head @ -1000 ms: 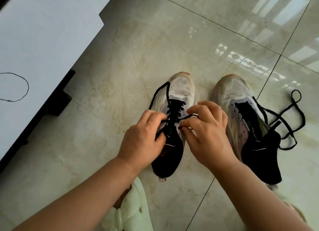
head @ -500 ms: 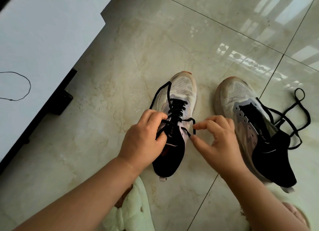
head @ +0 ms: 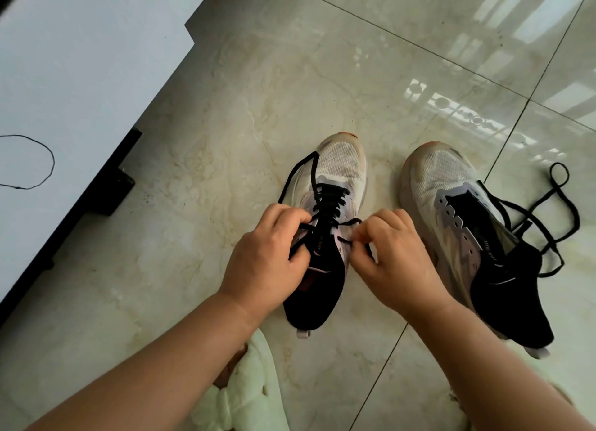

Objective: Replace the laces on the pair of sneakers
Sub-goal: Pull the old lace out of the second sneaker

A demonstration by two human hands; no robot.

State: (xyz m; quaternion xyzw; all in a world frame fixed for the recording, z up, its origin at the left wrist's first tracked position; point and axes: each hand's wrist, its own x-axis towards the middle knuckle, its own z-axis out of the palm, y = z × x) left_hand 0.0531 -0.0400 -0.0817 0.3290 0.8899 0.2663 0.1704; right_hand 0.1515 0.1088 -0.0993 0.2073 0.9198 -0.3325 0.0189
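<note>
i see right hand (head: 392,253) back at the left sneaker (head: 325,237), now pinching its lace (head: 361,245) | left hand (head: 267,253) still grips the other lace end | right sneaker (head: 477,237) unmoved

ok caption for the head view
Both hands thread a black lace through the left sneaker; the right sneaker sits unlaced.

Left hand (head: 264,256) fingers curled gripping, right hand (head: 392,253) fingertips pinching
</note>
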